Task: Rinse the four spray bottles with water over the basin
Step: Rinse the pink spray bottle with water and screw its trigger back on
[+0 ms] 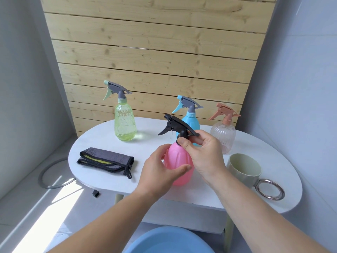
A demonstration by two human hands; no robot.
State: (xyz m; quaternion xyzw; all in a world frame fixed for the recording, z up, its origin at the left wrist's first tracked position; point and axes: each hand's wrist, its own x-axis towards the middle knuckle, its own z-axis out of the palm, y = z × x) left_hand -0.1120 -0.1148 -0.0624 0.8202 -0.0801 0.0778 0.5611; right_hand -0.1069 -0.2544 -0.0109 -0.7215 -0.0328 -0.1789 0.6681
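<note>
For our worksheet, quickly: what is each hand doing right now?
Left hand: holds the pink bottle by its body.
Right hand: grips the bottle's black spray head at the neck.

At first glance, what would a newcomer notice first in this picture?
The pink spray bottle stands out at the front of the table: the left hand holds its body, the right hand grips its black spray head. Behind stand a green bottle, a blue bottle and a clear bottle; a blue basin lies below.

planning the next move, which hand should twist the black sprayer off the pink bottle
The right hand: its fingers pinch the sprayer at its neck, while the left hand steadies the pink bottle.
</note>
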